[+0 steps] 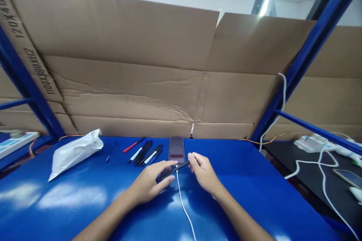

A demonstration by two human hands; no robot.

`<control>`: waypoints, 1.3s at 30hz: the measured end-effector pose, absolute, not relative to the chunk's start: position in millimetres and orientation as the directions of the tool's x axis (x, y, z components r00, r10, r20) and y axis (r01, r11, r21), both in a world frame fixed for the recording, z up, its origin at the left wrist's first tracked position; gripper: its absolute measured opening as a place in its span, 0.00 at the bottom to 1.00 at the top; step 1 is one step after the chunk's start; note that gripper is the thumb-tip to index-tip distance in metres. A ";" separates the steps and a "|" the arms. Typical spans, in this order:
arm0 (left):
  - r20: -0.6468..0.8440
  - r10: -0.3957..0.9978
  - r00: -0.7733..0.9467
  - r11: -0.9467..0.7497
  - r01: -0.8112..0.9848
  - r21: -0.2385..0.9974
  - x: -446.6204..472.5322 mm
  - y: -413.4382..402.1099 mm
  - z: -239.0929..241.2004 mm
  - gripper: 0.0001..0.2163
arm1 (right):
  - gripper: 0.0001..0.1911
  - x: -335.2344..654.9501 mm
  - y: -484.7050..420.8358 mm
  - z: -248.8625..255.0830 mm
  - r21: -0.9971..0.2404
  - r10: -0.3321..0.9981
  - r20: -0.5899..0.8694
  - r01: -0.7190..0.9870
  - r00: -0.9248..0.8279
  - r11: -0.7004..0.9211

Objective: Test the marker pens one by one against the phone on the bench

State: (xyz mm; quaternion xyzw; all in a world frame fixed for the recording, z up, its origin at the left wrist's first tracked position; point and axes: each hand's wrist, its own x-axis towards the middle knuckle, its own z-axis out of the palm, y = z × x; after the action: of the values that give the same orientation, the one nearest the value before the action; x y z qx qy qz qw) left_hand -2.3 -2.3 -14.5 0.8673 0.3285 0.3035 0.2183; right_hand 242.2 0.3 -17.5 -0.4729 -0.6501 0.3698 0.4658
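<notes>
A black pen (177, 168) is held slantwise between my two hands above the blue table. My left hand (152, 180) has its thumb and fingers around the pen's lower left end, hiding that tip. The upper right end is pinched in the closed fingers of my right hand (203, 171). Just behind the pen a dark phone (177, 148) lies on the table, and a white cable (182, 199) runs from its near end toward me. To the left lie several black pens (145, 153), some with white parts, and a red pen (130, 147).
A white plastic bag (75, 153) lies on the blue table (254, 196) at the left, with a thin dark pen (111, 152) beside it. Cardboard (135, 94) walls the back. Blue posts (299, 60) frame both sides. On the right, a black table (305, 173) bears cables and a phone.
</notes>
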 end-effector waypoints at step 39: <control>0.322 0.640 0.698 -0.748 0.469 0.470 3.5 -12.5 -3.1 0.14 | 0.29 241.3 -17.7 -5.2 -0.814 0.871 0.194 0.421 -0.451 0.399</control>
State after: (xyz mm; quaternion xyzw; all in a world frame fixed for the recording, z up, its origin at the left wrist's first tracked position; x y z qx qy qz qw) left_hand 3.5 -12.5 -3.1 0.9037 0.3069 0.2388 0.1790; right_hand 241.3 -17.7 -5.2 -0.4174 -0.7741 0.3551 0.3169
